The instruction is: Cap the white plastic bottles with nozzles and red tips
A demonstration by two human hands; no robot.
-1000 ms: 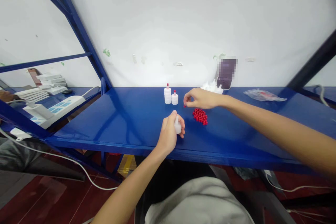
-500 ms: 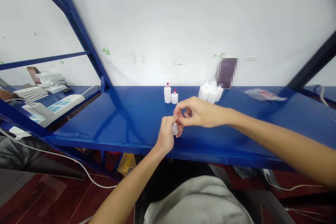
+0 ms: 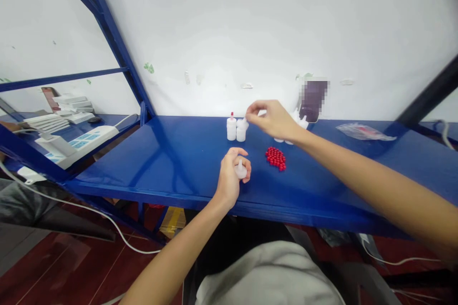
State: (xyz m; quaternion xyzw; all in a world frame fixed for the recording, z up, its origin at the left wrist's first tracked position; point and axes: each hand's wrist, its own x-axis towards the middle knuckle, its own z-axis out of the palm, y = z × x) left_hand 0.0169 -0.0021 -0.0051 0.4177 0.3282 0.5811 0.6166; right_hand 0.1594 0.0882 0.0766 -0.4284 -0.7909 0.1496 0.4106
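My left hand [image 3: 231, 171] is curled around a small white dropper bottle [image 3: 241, 170], its bare nozzle pointing up with no red cap on it. Further back, my right hand [image 3: 268, 116] pinches the top of another white bottle [image 3: 244, 124], which leans slightly among the standing ones; its tip is hidden by the fingers. Beside it stands a white bottle with a red cap [image 3: 232, 128]. A small pile of red caps [image 3: 275, 158] lies on the blue table [image 3: 179, 162], below the right wrist. More white bottles [image 3: 300, 122] are partly hidden behind the right hand.
At the back, a phone-like dark blurred object [image 3: 315, 100] leans on the wall. A clear plastic bag [image 3: 367, 131] lies on the right. Blue frame posts [image 3: 118, 47] bound the table. On the left are a power strip [image 3: 89, 140] and stacked white boxes [image 3: 73, 105].
My right hand has moved up and away from my left, to the standing bottles. The red caps have come into view. The bottle in my left hand now shows no red cap.
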